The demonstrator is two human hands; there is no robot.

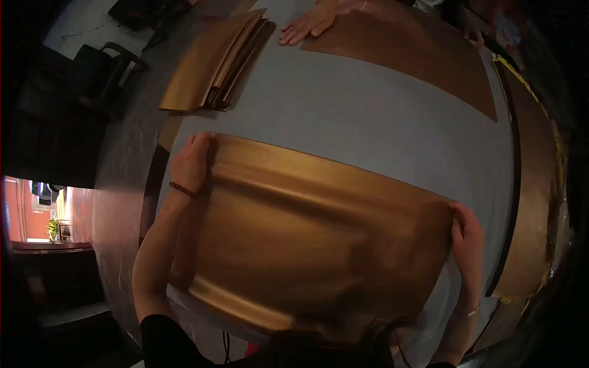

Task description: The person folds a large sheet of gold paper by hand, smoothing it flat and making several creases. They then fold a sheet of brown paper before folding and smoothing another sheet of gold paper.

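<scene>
A large golden-brown sheet (307, 245) with a shiny surface lies across the near part of the grey-topped table (368, 110). One raised fold runs along its far edge and another bends up near its close edge. At the sheet's far left corner, my left hand (192, 164) has its fingers closed on the edge, with a beaded bracelet at the wrist. My right hand (467, 236) grips the far right corner, thumb and fingers pressed together around it. The fingertips of both hands are partly hidden.
A folded stack of brown sheets (215, 61) stands at the far left. Across the table, another person's hand (310, 24) lies flat beside a brown sheet (405, 52). Yellow-edged brown material (531, 184) runs along the right. A dark chair (101, 73) is at upper left.
</scene>
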